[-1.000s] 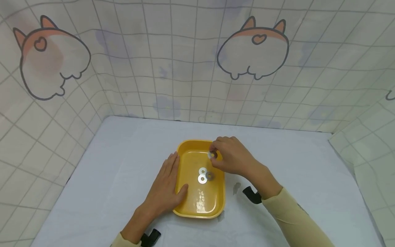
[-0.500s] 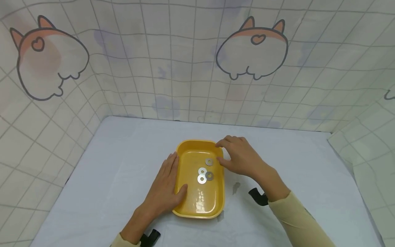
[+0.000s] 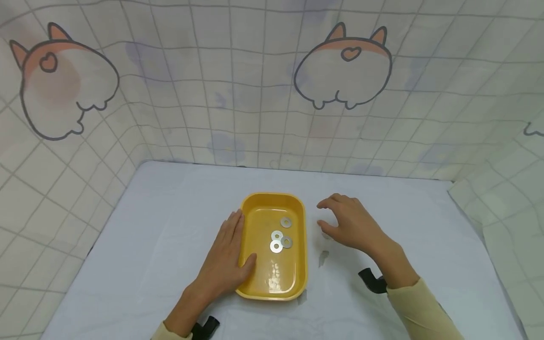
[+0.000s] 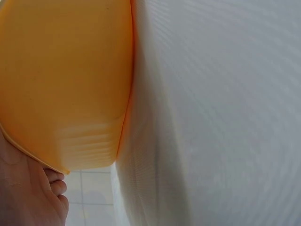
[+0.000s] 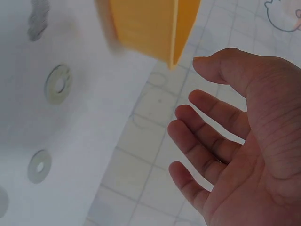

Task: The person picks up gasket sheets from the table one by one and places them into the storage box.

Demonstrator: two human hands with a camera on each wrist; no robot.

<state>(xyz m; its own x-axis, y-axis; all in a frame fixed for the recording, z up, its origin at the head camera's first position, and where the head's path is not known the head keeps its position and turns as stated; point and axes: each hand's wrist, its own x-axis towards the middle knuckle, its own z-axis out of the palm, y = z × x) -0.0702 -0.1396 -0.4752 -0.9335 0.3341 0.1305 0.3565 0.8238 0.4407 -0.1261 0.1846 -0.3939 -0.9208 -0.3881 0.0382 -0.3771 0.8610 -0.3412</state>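
A yellow tray (image 3: 272,278) lies on the white cloth, with several flat metal washers (image 3: 286,222) inside near its middle and upper right. My left hand (image 3: 224,262) rests along the tray's left rim, fingers straight and thumb over the edge; the left wrist view shows the tray's outer side wall (image 4: 66,80) above that hand. Right of the tray, my right hand (image 3: 354,226) hovers with thumb and fingers apart, holding nothing. In the right wrist view, a washer (image 5: 59,84) and another washer (image 5: 39,166) lie on the cloth, mostly hidden by that hand in the head view.
Grey patches (image 3: 324,258) mark the white cloth (image 3: 182,203) beside the tray. Black curved pieces sit at the right wrist (image 3: 374,281) and the left wrist (image 3: 206,328). A grid-patterned curtain (image 3: 238,94) with cartoon animals encloses the back and sides.
My right hand let go of a washer in the tray's upper right, then moved right, out past the rim. The left hand has stayed at the tray's left edge.
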